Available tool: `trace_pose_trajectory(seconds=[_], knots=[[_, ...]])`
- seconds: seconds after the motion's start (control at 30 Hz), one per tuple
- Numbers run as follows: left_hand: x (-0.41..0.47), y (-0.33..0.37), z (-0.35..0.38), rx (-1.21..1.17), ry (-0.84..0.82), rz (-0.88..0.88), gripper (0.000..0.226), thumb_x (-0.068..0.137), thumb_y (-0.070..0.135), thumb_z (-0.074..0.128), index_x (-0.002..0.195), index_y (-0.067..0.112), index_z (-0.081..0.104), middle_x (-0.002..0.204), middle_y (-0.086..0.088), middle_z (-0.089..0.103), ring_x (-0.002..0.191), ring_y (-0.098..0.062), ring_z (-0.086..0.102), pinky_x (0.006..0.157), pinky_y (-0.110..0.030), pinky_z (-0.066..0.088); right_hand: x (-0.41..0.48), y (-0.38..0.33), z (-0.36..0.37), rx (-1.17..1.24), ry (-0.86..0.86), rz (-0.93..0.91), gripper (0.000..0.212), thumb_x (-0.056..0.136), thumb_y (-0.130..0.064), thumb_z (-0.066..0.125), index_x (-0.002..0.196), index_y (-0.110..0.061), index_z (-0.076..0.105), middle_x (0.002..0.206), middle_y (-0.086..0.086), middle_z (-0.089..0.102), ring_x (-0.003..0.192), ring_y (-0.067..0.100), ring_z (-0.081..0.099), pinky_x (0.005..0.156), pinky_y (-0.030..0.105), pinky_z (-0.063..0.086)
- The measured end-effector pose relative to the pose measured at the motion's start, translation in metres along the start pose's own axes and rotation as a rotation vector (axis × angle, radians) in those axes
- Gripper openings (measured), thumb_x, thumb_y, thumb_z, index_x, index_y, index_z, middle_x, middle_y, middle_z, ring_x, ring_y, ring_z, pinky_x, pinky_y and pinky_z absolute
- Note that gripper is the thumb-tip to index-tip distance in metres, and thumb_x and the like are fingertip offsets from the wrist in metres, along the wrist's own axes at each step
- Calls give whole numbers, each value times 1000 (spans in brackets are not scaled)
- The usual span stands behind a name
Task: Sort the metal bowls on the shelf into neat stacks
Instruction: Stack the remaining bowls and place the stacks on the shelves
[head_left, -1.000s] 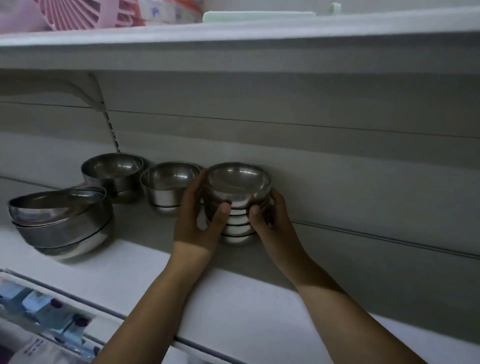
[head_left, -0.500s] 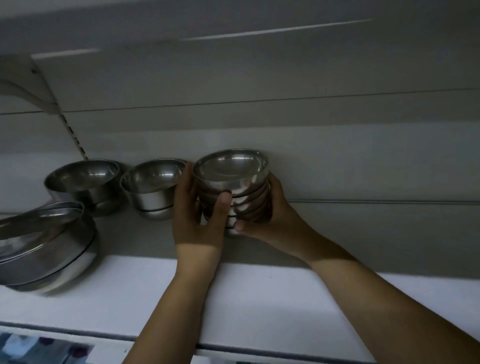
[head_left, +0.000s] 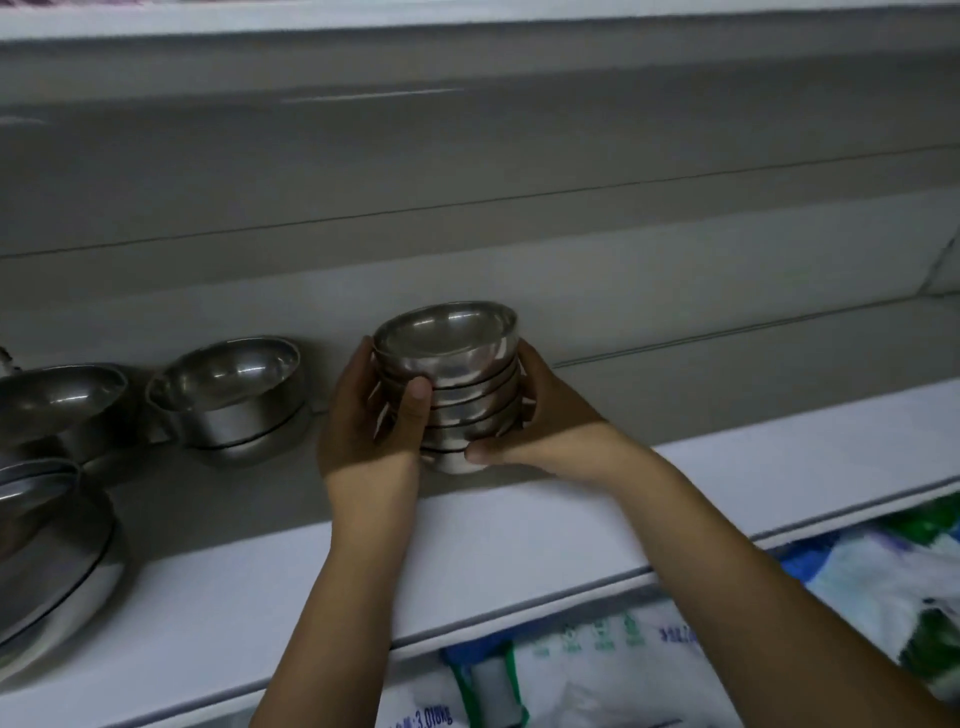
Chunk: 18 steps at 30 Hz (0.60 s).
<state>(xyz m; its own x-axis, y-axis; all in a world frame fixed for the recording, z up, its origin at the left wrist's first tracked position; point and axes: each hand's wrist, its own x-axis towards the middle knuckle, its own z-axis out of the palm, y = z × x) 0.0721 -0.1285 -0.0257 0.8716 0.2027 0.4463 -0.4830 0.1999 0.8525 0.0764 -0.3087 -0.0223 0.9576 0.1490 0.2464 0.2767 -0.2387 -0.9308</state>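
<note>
On the white shelf (head_left: 519, 545), close against the grey back panel (head_left: 519, 234), a stack of small metal bowls (head_left: 457, 400) sits between both hands. The left hand (head_left: 363, 426) curls round the stack's left side, its thumb pressed up the front over the upper bowls. The right hand (head_left: 545, 421) wraps the right side, its thumb laid along the lowest bowl. The bowls nest one inside another, with the rims leaning slightly to the left. Whether the base touches the shelf cannot be told.

To the left, apart from the left hand, stands a second stack of bowls (head_left: 234, 400), and beyond it another bowl (head_left: 57, 400). Large bowls (head_left: 47, 545), tilted, lie at the far left near the shelf's front edge.

To the right of the held stack the shelf runs bare to the frame's edge, and its front strip before the forearms is also bare. An upper shelf (head_left: 467, 31) overhangs. Below the front lip show printed bags (head_left: 623, 675).
</note>
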Motion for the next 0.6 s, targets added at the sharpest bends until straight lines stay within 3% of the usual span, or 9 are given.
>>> trace_pose_trajectory(seconds=[0.1, 0.2, 0.37, 0.5, 0.6], knots=[[-19, 14, 8, 25, -122, -32, 53, 79, 31, 83, 127, 36, 63, 125, 6, 71, 118, -12, 66, 100, -36, 54, -45, -4, -7, 4, 106, 24, 97, 62, -11, 96, 139, -38, 44, 124, -16, 69, 116, 1, 65, 94, 23, 55], [-43, 34, 31, 9, -271, -42, 50, 83, 24, 73, 131, 30, 59, 126, 6, 70, 118, -10, 65, 98, -32, 54, -92, -13, -24, 32, 229, 49, 93, 62, -16, 97, 136, -40, 47, 127, -13, 69, 118, 6, 66, 101, 32, 54], [-79, 55, 92, -67, -487, -78, 48, 79, 23, 74, 124, 26, 59, 124, 7, 69, 115, -7, 66, 91, -22, 54, -169, -26, -71, 31, 448, 77, 101, 59, -25, 98, 145, -34, 45, 135, -1, 66, 125, 21, 64, 105, 48, 51], [-107, 65, 150, -117, -630, -86, 50, 77, 28, 74, 125, 27, 57, 123, 10, 68, 116, -4, 64, 88, -14, 52, -223, -43, -124, -4, 556, 75, 99, 63, -9, 93, 147, -29, 43, 133, -4, 68, 123, 14, 65, 102, 34, 54], [-130, 71, 198, -149, -700, -72, 51, 78, 28, 77, 125, 27, 57, 121, 14, 68, 115, -3, 64, 86, -12, 51, -258, -48, -162, -65, 624, 72, 99, 60, -12, 92, 145, -31, 44, 131, -9, 68, 122, 10, 65, 101, 30, 54]])
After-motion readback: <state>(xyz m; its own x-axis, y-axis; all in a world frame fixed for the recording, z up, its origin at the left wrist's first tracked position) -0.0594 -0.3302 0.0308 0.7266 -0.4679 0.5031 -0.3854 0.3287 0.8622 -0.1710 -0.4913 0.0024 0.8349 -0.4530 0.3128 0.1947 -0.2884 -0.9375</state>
